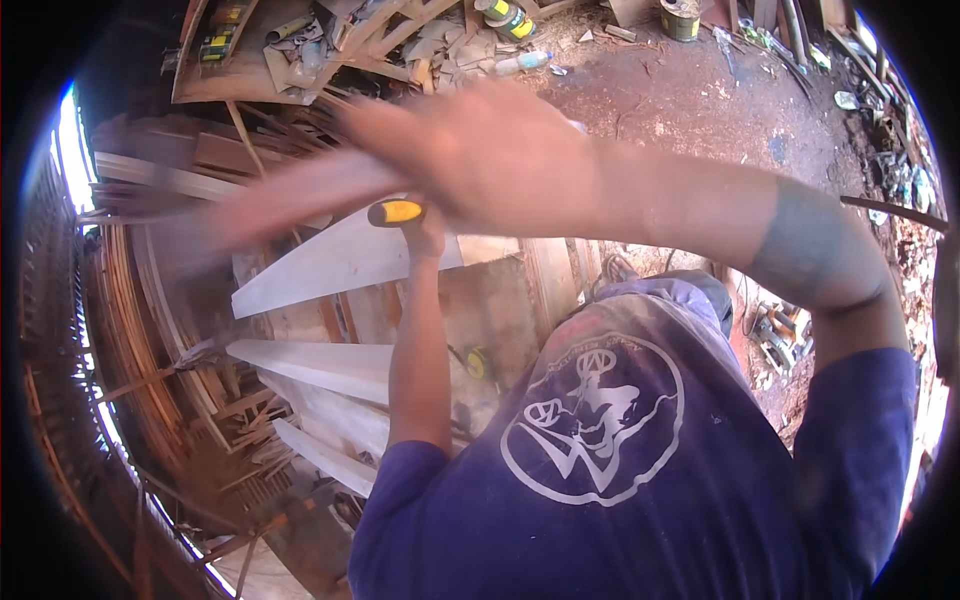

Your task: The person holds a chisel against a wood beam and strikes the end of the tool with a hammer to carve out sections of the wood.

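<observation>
My left hand [427, 238] is closed around a chisel with a yellow-and-black handle [400, 211]; its blade is hidden. Under it lies a pale tapered board [335, 265]. Close to the camera, my right hand [500, 150] is raised across the view, smeared by motion. It grips a reddish-brown piece of wood [290, 200] that extends to the left, too blurred to show its full shape. Part of my left hand and the chisel are hidden behind the right one.
More pale boards [315, 360] lie nearer on the left. Long thin wood strips [135, 320] are stacked at the far left. Wood scraps [440, 50], tins [680, 18] and a plastic bottle [522, 63] lie at the back. A power tool [780, 335] rests on the floor at right.
</observation>
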Demonstrator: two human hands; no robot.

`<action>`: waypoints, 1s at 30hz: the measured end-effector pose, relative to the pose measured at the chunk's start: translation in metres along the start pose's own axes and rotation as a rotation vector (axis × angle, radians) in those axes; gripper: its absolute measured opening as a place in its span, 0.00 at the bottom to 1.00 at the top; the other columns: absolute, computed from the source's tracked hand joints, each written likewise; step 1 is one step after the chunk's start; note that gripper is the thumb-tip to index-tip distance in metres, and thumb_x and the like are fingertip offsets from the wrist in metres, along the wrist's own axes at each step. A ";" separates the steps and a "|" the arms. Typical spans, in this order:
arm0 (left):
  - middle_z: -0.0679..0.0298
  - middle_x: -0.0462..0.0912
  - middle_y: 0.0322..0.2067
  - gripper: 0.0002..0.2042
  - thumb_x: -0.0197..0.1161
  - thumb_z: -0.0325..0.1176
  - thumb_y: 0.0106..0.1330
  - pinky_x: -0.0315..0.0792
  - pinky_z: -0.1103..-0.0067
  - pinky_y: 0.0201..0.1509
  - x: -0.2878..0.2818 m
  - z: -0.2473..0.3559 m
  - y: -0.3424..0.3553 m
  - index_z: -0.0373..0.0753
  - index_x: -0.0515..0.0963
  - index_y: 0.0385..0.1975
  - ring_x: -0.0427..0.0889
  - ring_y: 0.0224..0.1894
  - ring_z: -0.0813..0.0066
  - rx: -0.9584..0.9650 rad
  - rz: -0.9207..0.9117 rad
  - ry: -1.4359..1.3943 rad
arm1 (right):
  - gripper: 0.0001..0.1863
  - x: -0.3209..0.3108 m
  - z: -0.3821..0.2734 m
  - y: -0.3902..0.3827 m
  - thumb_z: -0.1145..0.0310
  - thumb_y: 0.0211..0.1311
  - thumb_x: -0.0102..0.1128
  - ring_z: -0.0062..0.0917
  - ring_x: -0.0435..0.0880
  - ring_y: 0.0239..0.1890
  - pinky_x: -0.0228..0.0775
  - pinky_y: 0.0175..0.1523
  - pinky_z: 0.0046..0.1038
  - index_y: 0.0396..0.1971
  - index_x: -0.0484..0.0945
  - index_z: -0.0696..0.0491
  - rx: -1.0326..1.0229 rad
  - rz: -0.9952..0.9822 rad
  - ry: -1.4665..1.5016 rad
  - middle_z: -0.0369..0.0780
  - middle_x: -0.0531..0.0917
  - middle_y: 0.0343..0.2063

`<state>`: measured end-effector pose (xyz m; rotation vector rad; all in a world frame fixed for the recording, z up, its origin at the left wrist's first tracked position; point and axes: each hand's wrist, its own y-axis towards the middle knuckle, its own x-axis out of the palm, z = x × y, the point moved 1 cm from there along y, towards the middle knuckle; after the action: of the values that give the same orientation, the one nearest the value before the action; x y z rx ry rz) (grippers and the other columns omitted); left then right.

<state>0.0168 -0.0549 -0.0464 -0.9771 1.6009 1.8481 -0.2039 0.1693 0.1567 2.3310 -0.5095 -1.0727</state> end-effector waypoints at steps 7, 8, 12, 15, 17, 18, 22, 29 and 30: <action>0.71 0.70 0.19 0.14 0.61 0.34 0.71 0.62 0.81 0.30 -0.004 0.023 0.016 0.36 0.73 0.23 0.66 0.23 0.82 -0.761 -0.119 -0.796 | 0.16 0.011 0.039 -0.047 0.76 0.57 0.55 0.45 0.87 0.40 0.80 0.45 0.44 0.46 0.77 0.56 0.492 -0.375 -0.069 0.52 0.85 0.33; 0.71 0.70 0.19 0.14 0.61 0.34 0.71 0.62 0.81 0.30 -0.010 0.031 0.021 0.36 0.73 0.23 0.66 0.23 0.82 -0.766 -0.102 -0.796 | 0.16 0.005 0.046 -0.056 0.77 0.56 0.54 0.46 0.87 0.40 0.79 0.45 0.45 0.47 0.77 0.57 0.543 -0.293 0.005 0.53 0.85 0.33; 0.67 0.74 0.22 0.16 0.61 0.37 0.71 0.68 0.77 0.36 -0.034 0.066 -0.015 0.35 0.71 0.22 0.72 0.29 0.80 -0.781 -0.209 -0.552 | 0.11 -0.013 0.064 -0.121 0.75 0.57 0.55 0.49 0.85 0.38 0.74 0.43 0.46 0.41 0.76 0.60 0.861 -0.132 0.184 0.56 0.84 0.32; 0.66 0.77 0.25 0.14 0.60 0.35 0.71 0.73 0.75 0.44 -0.035 0.074 -0.033 0.33 0.74 0.25 0.78 0.34 0.76 -0.394 0.028 -0.565 | 0.09 -0.010 0.077 -0.169 0.72 0.57 0.59 0.42 0.85 0.31 0.72 0.39 0.42 0.35 0.75 0.60 1.009 -0.083 0.100 0.51 0.83 0.26; 0.64 0.80 0.28 0.13 0.58 0.34 0.72 0.75 0.70 0.51 -0.039 0.071 -0.016 0.32 0.77 0.27 0.81 0.37 0.71 -0.607 0.019 -0.605 | 0.09 -0.011 0.087 -0.197 0.69 0.57 0.61 0.31 0.79 0.25 0.69 0.33 0.36 0.31 0.74 0.59 1.110 -0.024 0.132 0.43 0.78 0.21; 0.64 0.77 0.24 0.15 0.55 0.33 0.73 0.76 0.66 0.48 -0.039 0.062 -0.011 0.33 0.73 0.23 0.80 0.32 0.71 -0.701 0.064 -0.694 | 0.09 -0.010 0.088 -0.205 0.69 0.57 0.61 0.31 0.79 0.25 0.69 0.33 0.36 0.31 0.74 0.59 1.106 -0.032 0.132 0.43 0.78 0.21; 0.68 0.66 0.16 0.18 0.53 0.32 0.74 0.72 0.70 0.37 -0.049 0.009 0.017 0.40 0.64 0.18 0.67 0.21 0.76 -0.874 0.218 -1.244 | 0.11 -0.008 0.082 -0.213 0.66 0.56 0.63 0.22 0.73 0.23 0.64 0.30 0.30 0.28 0.73 0.57 1.263 0.023 0.250 0.37 0.74 0.19; 0.72 0.54 0.13 0.20 0.50 0.32 0.76 0.64 0.75 0.29 -0.037 0.023 0.031 0.43 0.60 0.17 0.57 0.17 0.79 -0.830 0.118 -1.119 | 0.10 0.001 0.076 -0.218 0.66 0.55 0.63 0.20 0.72 0.22 0.63 0.29 0.29 0.27 0.73 0.56 1.326 0.047 0.283 0.35 0.74 0.18; 0.72 0.54 0.13 0.20 0.50 0.32 0.76 0.64 0.75 0.29 -0.037 0.026 0.031 0.43 0.60 0.17 0.57 0.17 0.79 -0.833 0.125 -1.117 | 0.10 0.002 0.075 -0.217 0.66 0.56 0.63 0.20 0.72 0.22 0.63 0.28 0.29 0.27 0.73 0.56 1.340 0.041 0.306 0.35 0.73 0.17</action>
<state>0.0108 -0.0323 0.0037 0.0305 0.2133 2.4848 -0.2353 0.3184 -0.0153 3.4440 -1.4519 -0.2485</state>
